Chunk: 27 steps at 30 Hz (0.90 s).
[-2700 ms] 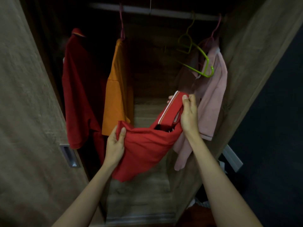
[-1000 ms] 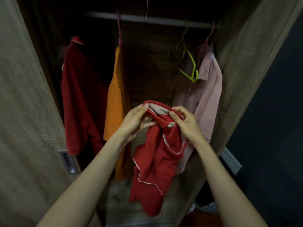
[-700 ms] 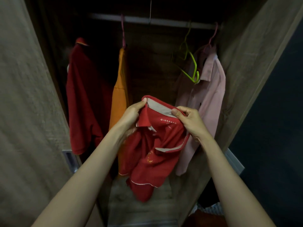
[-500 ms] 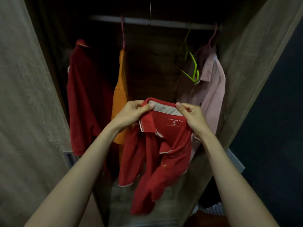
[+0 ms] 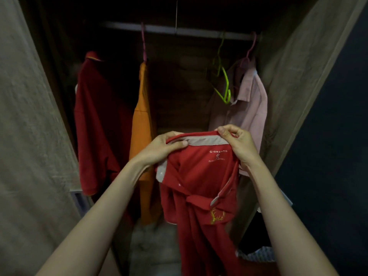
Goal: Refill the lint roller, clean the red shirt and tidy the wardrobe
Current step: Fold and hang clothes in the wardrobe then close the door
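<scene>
1. The red shirt is held up in front of the open wardrobe, near the middle of the scene. It hangs from its collar, with the printed neck label facing the camera and the body twisted and bunched below.
2. The left hand pinches the left end of the collar, thumb laid on the grey inner band. The right hand grasps the right end, fingers curled over the edge. Both hands are closed on the cloth, and neither holds anything else.
3. On the far rail hang a dark red shirt at the left and an orange garment beside it. A bare green hanger hangs tilted just left of a pink shirt at the right.
4. No lint roller is in view, so whether it was refilled, or the shirt rolled, cannot be told here. The light is also too dim to judge lint on the fabric.
5. The shirt is held by the collar at the wardrobe, so this looks like the tidying stage — readying it for hanging.
6. Likely left to do: shake out the twist, thread a hanger through the neck — the green one is free — and hook it on the rail. A patterned cloth low at the near right may also need putting away.
</scene>
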### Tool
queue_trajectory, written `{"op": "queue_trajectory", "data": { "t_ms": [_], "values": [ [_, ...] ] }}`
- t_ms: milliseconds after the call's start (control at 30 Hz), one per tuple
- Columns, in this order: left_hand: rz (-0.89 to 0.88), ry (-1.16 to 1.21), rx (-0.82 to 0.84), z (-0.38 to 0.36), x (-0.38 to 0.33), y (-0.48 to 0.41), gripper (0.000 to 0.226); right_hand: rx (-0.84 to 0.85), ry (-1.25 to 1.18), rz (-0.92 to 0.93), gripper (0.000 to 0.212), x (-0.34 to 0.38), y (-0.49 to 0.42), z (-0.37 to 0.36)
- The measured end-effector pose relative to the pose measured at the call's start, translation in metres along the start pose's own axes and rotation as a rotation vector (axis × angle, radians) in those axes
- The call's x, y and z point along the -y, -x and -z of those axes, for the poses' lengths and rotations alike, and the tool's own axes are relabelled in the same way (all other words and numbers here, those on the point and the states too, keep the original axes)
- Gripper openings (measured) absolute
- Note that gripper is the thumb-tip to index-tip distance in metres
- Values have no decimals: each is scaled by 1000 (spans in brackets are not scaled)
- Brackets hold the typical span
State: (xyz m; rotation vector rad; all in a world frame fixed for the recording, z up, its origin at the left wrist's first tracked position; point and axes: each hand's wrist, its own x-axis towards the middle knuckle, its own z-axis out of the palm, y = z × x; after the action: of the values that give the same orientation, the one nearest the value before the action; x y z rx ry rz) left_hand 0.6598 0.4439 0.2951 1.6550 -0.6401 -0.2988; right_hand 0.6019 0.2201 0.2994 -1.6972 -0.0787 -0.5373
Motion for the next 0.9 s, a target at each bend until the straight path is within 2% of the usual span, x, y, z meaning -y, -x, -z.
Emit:
{"op": "queue_trajectory", "data": {
  "t_ms": [67, 167, 267, 400, 467, 533, 633, 767, 833, 900],
  "values": [
    [-45, -56, 104, 2, -2, 0, 29, 6, -7, -11, 17, 1, 0, 7],
    [-76, -31, 59, -3, -9, 0, 45, 3, -21, -24, 17, 0, 3, 12],
    [-159, -90, -128, -10, -20, -2, 42, -17, -50, -9, 10, 0, 5, 14],
    [-412, -488, -468, -11, -26, -6, 28, -37, -58, 15, 8, 5, 7, 11],
    [-493, -613, -622, -8, -27, -7, 25, -46, -47, 46, 8, 8, 5, 5],
    [-497, -568, -638, -5, -30, -10, 30, -60, -36, 62, 11, 12, 2, -2],
    [-365, -418, -571, -1, -40, -17, 41, -123, 22, 82, 19, 14, -8, -9],
    [-256, -179, -514, 13, -40, -32, 64, -276, 28, 203, 10, 22, -40, -15],
    [-244, -136, -508, 17, -42, -35, 63, -378, -17, 188, 11, 27, -70, -9],
    [-253, -130, -510, 17, -45, -35, 59, -452, -114, 85, 17, 31, -104, 0]
  ]
}}
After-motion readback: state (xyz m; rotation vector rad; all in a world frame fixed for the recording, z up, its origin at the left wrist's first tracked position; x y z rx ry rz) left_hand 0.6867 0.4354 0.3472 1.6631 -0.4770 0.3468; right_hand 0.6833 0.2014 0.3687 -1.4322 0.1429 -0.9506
